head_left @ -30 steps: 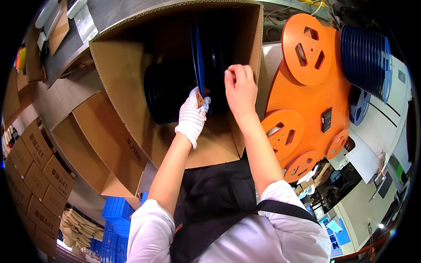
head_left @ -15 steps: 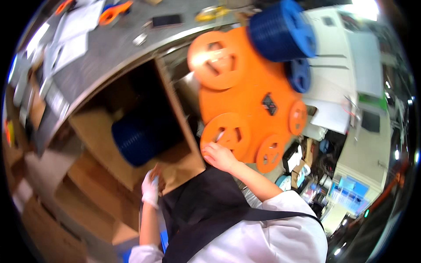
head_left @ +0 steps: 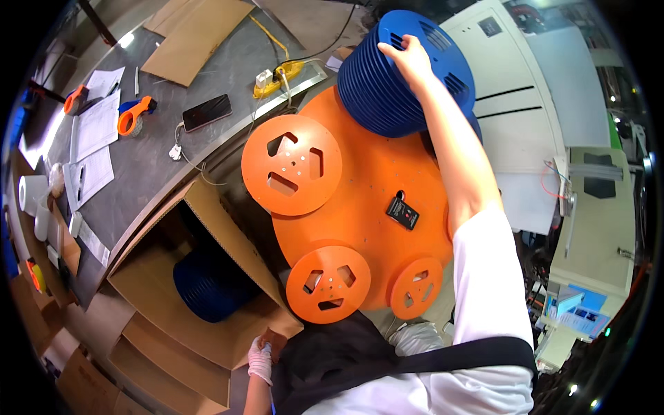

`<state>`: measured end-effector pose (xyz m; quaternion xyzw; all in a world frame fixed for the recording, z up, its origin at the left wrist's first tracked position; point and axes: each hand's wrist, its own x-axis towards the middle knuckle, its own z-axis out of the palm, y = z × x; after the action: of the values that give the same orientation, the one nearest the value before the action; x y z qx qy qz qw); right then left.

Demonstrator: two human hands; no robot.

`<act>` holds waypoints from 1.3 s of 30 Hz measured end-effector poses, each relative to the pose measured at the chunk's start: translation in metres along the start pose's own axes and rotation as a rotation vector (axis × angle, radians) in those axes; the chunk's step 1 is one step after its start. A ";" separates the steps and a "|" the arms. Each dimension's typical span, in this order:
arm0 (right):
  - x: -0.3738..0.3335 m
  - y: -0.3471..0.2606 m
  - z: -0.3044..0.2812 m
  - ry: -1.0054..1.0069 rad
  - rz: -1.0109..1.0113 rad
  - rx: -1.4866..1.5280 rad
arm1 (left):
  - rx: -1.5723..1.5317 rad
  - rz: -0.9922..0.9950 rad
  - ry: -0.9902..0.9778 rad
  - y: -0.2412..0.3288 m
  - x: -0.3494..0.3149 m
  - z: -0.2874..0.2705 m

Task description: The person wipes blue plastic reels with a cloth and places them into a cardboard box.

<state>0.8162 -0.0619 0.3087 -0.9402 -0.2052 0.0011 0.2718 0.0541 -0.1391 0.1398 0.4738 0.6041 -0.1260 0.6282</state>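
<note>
The right hand (head_left: 409, 57) has left the cardboard box, where it worked a second ago, and now reaches far up and away. Its fingers (head_left: 401, 47) are curled over the top rim of a stack of blue reels (head_left: 394, 90), gripping the edge of the uppermost one. The gloved left hand (head_left: 261, 360), which was inside the box beside the right, has dropped low and rests with its fingers bent against the near flap of the open cardboard box (head_left: 228, 242); whether they pinch the flap cannot be told.

The blue stack stands on the far side of a large orange disc (head_left: 377, 187), which also carries three smaller orange reels (head_left: 292, 164) and a small black device (head_left: 402, 211). More blue reels (head_left: 207, 287) lie inside the box. Beyond it, the grey surface (head_left: 152, 166) holds a phone (head_left: 207, 112), papers (head_left: 97, 128) and an orange tape dispenser (head_left: 133, 116).
</note>
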 end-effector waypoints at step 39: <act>-0.630 -0.175 -0.125 -0.695 0.357 2.245 | -0.476 0.967 0.081 0.104 -0.139 -0.217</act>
<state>0.1863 -0.2348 0.4355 -0.1411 -0.0182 0.4732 0.8694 -0.0420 0.0195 0.3467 0.5469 0.3524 0.3364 0.6809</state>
